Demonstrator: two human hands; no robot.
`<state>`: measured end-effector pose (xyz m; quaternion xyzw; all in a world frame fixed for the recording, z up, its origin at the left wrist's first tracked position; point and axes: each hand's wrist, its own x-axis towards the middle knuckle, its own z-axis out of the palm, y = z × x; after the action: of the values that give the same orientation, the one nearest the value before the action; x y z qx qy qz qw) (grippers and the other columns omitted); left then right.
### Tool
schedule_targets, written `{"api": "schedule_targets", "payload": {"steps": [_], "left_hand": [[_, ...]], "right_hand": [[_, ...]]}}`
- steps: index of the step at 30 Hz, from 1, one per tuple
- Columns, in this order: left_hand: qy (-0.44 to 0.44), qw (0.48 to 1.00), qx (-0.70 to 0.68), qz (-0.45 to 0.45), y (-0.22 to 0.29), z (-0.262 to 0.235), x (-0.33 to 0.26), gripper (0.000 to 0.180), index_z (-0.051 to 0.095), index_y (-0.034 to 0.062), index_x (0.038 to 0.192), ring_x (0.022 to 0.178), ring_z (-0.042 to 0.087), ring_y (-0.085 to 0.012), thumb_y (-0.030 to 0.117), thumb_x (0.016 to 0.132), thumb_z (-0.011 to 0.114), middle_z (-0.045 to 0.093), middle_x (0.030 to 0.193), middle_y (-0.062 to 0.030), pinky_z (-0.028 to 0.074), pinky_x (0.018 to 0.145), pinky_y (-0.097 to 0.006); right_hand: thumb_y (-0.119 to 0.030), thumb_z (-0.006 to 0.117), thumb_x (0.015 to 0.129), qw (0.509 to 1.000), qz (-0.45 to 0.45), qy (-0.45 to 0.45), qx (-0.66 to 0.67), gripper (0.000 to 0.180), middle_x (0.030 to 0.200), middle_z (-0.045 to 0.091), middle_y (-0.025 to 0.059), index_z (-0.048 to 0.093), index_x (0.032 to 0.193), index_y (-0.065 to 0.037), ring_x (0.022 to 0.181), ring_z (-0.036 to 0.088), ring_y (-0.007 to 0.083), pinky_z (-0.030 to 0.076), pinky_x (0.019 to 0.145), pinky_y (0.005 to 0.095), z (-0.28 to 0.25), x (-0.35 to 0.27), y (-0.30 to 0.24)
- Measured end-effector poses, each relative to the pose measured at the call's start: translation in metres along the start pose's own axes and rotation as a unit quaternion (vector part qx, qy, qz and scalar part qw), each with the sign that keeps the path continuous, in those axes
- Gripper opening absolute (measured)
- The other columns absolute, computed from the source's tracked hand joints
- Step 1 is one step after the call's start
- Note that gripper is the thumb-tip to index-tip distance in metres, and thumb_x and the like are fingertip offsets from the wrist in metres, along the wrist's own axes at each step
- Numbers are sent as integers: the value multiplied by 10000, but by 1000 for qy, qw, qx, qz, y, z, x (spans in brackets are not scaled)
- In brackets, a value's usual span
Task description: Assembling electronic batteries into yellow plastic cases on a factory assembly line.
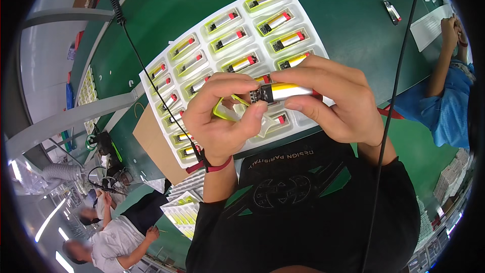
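Note:
Above the tray, both hands grip one small cylindrical battery assembly (289, 92), silver and yellow with a black end. My left hand (218, 114) pinches the black end, where a small circuit board shows, between thumb and fingertips. A lime-green plastic frame (222, 109) with a clear part also sits inside the fingers of that hand. My right hand (338, 98) is closed round the other end, thumb below and fingers above, so that tip is mostly hidden. Beneath them lies a white compartment tray (206, 26) with several similar red-tipped batteries in lime-green surrounds.
A loose battery assembly (390, 12) lies on the green table at the upper right, near a white paper (432, 28). A brown cardboard sheet (156, 141) is left of the tray. Black cables hang across the view. A co-worker in blue (434, 106) sits to the right; others stand at lower left.

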<state>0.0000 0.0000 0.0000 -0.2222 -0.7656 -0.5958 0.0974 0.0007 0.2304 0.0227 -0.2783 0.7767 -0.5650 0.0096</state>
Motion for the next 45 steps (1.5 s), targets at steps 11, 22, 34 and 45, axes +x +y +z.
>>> {"api": "schedule_targets", "payload": {"steps": [11, 22, 34, 45], "left_hand": [[150, 973, -144, -100, 11, 6, -11, 210, 660, -42, 1007, 714, 695, -166, -58, 800, 692, 664, 925, -127, 532, 599, -235], [162, 976, -130, -70, 11, 2, -18, 185, 690, 59, 909, 672, 582, -41, 136, 780, 798, 700, 828, -1, 404, 543, -198], [90, 976, -194, -44, -7, -10, -6, 500, 600, 44, 1210, 891, 606, -118, 146, 752, 772, 609, 982, -42, 454, 763, -269], [63, 973, -214, -50, -3, -16, -13, 502, 600, -41, 1217, 1143, 628, -251, -112, 748, 765, 622, 1222, -178, 560, 957, -343]], "right_hand": [[22, 742, 781, 978, 25, 75, 194, 367, 893, 668, 123, 668, 1139, 59, 759, 654, 164, 501, 670, 263, 10, 2, 10], [16, 640, 881, 922, 111, 22, 371, 431, 1109, 640, 199, 551, 1298, 77, 857, 667, 215, 546, 753, 299, 8, -14, 61], [118, 622, 866, 971, 94, 104, 195, 374, 1061, 592, 146, 567, 1236, 123, 836, 641, 176, 528, 730, 264, 28, 22, 23], [112, 716, 746, 994, -71, 10, -88, 339, 1016, 595, 133, 683, 1072, 22, 873, 628, 228, 529, 721, 311, 17, 39, -22]]}}
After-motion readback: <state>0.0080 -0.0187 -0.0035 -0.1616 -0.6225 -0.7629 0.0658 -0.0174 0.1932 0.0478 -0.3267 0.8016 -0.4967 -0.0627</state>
